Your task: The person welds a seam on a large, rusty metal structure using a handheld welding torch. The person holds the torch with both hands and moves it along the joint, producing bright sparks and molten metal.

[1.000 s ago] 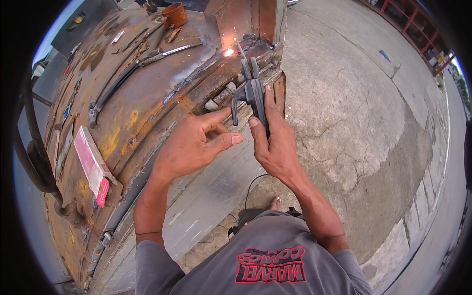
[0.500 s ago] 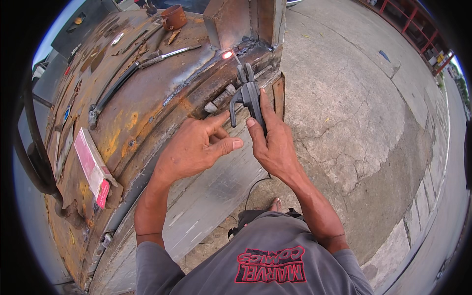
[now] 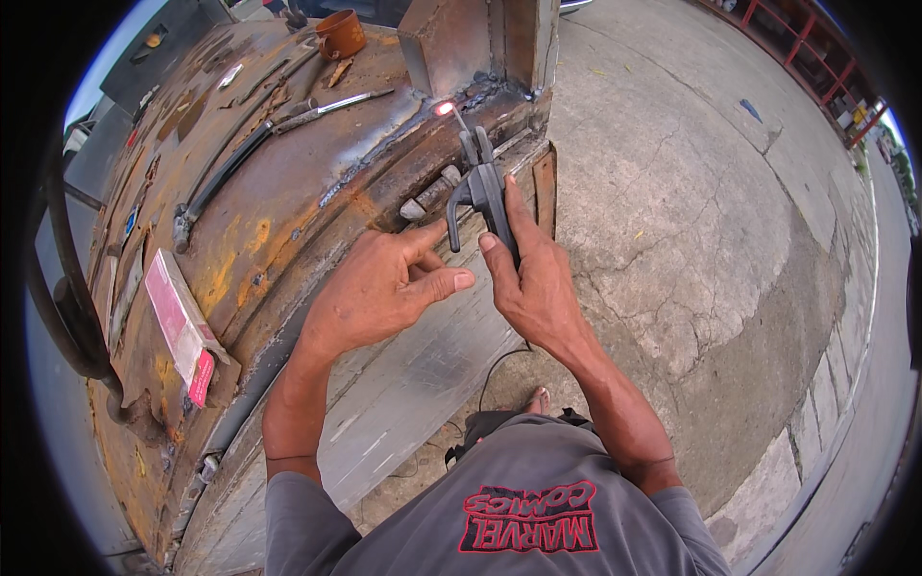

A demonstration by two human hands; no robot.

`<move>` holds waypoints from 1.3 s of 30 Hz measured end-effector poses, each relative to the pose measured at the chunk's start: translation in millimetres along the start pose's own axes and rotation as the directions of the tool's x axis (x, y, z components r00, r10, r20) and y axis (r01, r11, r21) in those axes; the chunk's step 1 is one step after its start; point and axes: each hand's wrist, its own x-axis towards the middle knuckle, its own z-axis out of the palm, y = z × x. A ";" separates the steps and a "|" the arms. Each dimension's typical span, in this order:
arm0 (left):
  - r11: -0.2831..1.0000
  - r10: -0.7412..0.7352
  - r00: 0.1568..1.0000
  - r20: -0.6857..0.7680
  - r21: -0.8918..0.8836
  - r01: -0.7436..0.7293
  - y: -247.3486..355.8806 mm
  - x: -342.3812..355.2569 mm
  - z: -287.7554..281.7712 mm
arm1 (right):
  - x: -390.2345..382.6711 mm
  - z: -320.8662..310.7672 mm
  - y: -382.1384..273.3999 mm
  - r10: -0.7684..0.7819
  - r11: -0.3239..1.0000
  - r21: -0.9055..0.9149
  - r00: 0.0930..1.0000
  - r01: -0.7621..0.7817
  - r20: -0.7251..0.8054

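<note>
My right hand [image 3: 540, 288] is wrapped around a black welding electrode holder [image 3: 490, 192], its thumb lying along the near side. A short electrode [image 3: 462, 121] sticks out of the holder's jaws toward a glowing orange-white spot [image 3: 444, 108] on the rusty steel plate [image 3: 288, 182]. The spot lies beside a rough weld at the foot of an upright steel piece [image 3: 447, 53]. My left hand [image 3: 379, 293] holds nothing; its thumb and index finger are apart, the index fingertip close to the holder's curved lever. Whether they touch, I cannot tell.
A metal hinge barrel [image 3: 430, 194] sits on the plate's edge beside the holder. Leftward on the plate lie a pink-and-white carton [image 3: 178, 322], a long black-gripped tool [image 3: 230, 171] and a brown mug [image 3: 341, 36]. Cracked concrete [image 3: 672, 240] spreads to the right.
The holder and my right hand have dipped very slightly toward me. The glowing spot looks a little smaller. My left hand stays in place.
</note>
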 end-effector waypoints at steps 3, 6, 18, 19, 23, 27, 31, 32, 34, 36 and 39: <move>1.000 0.011 1.000 -0.004 -0.003 -0.011 -1.4 0.0 -0.1 | -0.6 -0.1 -1.4 0.003 1.000 -0.008 1.000 -0.003 0.003; 1.000 0.002 1.000 -0.001 0.000 -0.002 0.9 -0.5 -0.3 | -1.5 -0.4 -3.0 0.029 0.999 0.014 1.000 -0.029 0.005; 1.000 0.018 1.000 -0.002 0.013 -0.018 1.8 -0.4 0.3 | -2.0 0.6 -1.9 0.011 1.000 0.010 1.000 -0.010 -0.005; 1.000 0.011 1.000 0.000 0.015 -0.011 2.8 -0.6 -0.3 | -2.0 0.6 -2.0 0.005 1.000 0.007 1.000 -0.005 -0.003; 0.999 -0.009 1.000 -0.003 0.032 0.009 5.2 -0.9 -1.7 | -2.6 0.8 0.8 -0.030 1.000 -0.008 1.000 0.029 -0.003; 0.998 0.063 0.995 -0.075 0.015 -0.063 -7.5 -2.8 2.2 | -2.2 -2.7 -10.0 0.092 0.994 0.048 0.992 -0.096 0.083; 0.998 0.050 0.997 -0.059 0.030 -0.048 -2.5 -1.3 -0.4 | -2.9 -0.5 -6.4 0.072 0.996 0.045 0.995 -0.075 0.063; 0.998 0.042 0.998 -0.054 0.040 -0.040 -1.8 -0.9 -0.9 | -2.9 0.1 -4.8 0.060 0.997 0.047 0.997 -0.063 0.057; 0.998 0.063 0.996 -0.060 0.012 -0.063 -4.6 -0.4 -0.5 | -2.9 -0.1 -4.8 0.060 0.997 0.048 0.996 -0.063 0.062; 0.998 0.066 0.995 -0.075 0.016 -0.065 -4.8 -1.2 0.2 | -2.6 -2.1 -8.5 0.083 0.995 0.045 0.993 -0.087 0.083; 0.997 0.055 0.994 -0.098 0.051 -0.050 -2.2 -2.2 0.9 | -2.6 -4.1 -11.4 0.112 0.993 0.034 0.988 -0.116 0.101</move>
